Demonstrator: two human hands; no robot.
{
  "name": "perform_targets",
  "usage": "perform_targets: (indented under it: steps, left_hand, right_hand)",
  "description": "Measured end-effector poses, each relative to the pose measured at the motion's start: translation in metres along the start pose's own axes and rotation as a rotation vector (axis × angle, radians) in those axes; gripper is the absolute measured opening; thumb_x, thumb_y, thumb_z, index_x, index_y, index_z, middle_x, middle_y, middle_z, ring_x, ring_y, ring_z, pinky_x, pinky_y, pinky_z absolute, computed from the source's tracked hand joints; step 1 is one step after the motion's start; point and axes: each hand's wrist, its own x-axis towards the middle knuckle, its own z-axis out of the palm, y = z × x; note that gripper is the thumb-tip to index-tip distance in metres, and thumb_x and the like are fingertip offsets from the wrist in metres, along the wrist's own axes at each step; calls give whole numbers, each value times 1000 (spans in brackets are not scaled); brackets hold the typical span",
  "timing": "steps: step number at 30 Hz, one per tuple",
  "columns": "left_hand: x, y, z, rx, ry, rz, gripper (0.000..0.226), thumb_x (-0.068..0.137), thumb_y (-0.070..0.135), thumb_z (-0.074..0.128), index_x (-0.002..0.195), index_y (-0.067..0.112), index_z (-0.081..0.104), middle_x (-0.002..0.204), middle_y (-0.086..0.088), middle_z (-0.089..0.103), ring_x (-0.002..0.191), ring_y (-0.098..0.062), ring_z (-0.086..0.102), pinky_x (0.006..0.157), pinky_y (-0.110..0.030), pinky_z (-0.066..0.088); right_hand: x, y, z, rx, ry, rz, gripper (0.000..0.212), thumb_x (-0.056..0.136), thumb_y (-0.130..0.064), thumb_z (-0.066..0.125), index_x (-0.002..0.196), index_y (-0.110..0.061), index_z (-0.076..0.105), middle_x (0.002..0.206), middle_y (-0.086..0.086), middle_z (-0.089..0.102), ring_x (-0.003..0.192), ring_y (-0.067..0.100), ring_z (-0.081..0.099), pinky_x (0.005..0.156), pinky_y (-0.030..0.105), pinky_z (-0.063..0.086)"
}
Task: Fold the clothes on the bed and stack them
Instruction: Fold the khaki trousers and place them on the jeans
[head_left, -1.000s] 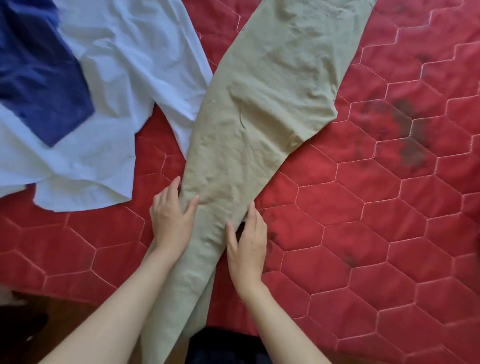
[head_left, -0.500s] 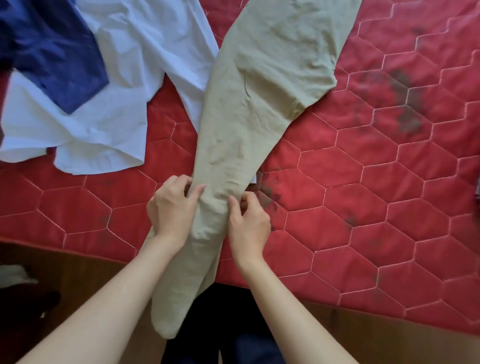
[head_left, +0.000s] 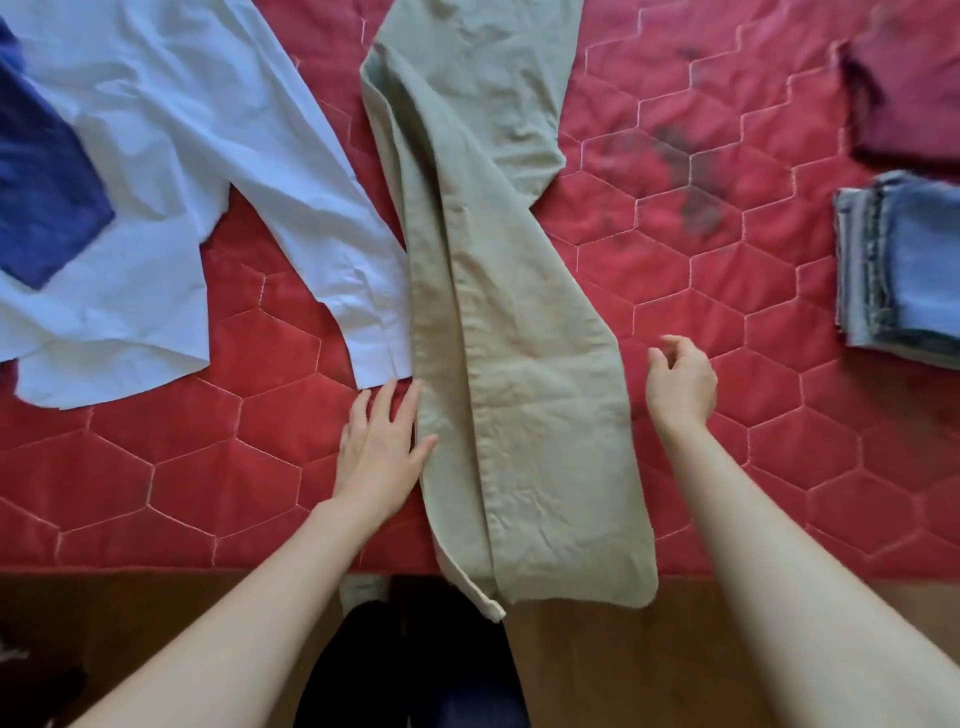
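Note:
Khaki trousers (head_left: 519, 364) lie lengthwise on the red quilted bed (head_left: 727, 270), legs laid one over the other, with the hems hanging past the near edge. My left hand (head_left: 382, 447) lies flat with straight fingers on the quilt, its thumb touching the trousers' left edge. My right hand (head_left: 680, 382) hovers just right of the trousers with loosely curled fingers, holding nothing. A light blue shirt (head_left: 171, 171) is spread out at the left, its sleeve touching the trousers. A dark blue garment (head_left: 36, 208) lies on the shirt.
Folded jeans (head_left: 904, 270) sit at the right edge of the bed, and a folded maroon garment (head_left: 909, 83) lies behind them. The bed's near edge meets a brown wooden floor (head_left: 623, 665). Dark stains mark the quilt right of the trousers.
Both hands gripped the trouser legs near the hem; now they have let go. The legs lie flatter and wider, and the view has shifted so the folded pile at the right shows.

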Motion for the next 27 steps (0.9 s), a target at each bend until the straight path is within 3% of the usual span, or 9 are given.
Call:
perform_targets:
  steps: [3,6,9,12,14,17,19,22,27]
  left_hand:
    - [2,11,5,-23,98,45,66,93,37,58,150,16,30,143,-7,42,129,-26,38,101,-39,36]
    - [0,23,6,-304,138,-77,65,90,26,65,147,16,33,118,-8,59,108,-30,54,89,-41,43]
    - [2,26,8,-558,141,-281,59,87,24,69,137,18,39,94,-2,67,97,-29,61,82,-43,48]
    - [-3,24,11,-621,105,-293,46,87,22,69,126,21,45,90,1,69,92,-26,63,78,-39,48]
    - [-11,23,15,-626,132,-240,49,87,15,66,126,27,40,91,0,68,84,-27,63,76,-39,47]
    - [-21,22,23,-570,195,-167,46,86,10,61,122,32,43,84,-4,63,73,-26,60,71,-38,45]
    - [-25,22,25,-552,189,-174,37,86,12,62,116,30,50,76,0,59,76,-28,58,69,-36,42]
    - [-31,21,23,-579,191,-162,33,84,10,67,112,23,56,75,4,56,75,-29,57,74,-37,46]
    - [-50,17,0,-596,276,-7,32,79,4,72,104,20,60,67,13,49,63,-3,50,65,-21,38]
  right_hand:
    - [-5,15,8,-164,-46,-106,45,96,-25,53,137,-6,48,135,17,49,124,34,44,100,42,35]
    - [-51,13,25,-193,-81,-359,50,91,-30,62,133,-6,51,138,16,47,129,34,42,102,43,35]
    - [-100,16,50,-344,-260,-433,74,89,-55,56,147,-13,35,158,16,19,147,31,13,117,45,15]
    - [-136,24,70,-390,-355,-449,91,87,-66,47,154,-16,11,162,13,-1,149,26,-7,120,45,-1]
    - [-154,25,78,-375,-365,-490,91,86,-63,52,154,-15,15,161,14,1,149,28,-3,120,48,2]
    - [-172,27,84,-443,-288,-548,88,76,-55,70,146,-11,40,156,22,23,145,38,21,113,59,25]
    - [-178,30,89,-529,-223,-570,87,69,-53,76,138,-7,51,149,24,36,138,41,35,104,62,36]
    - [-181,31,95,-611,-156,-576,80,74,-52,70,138,-6,51,148,23,38,138,40,36,104,61,38]
    - [-187,28,98,-524,-111,-592,68,79,-36,66,137,-4,51,146,18,45,136,33,42,104,59,38]
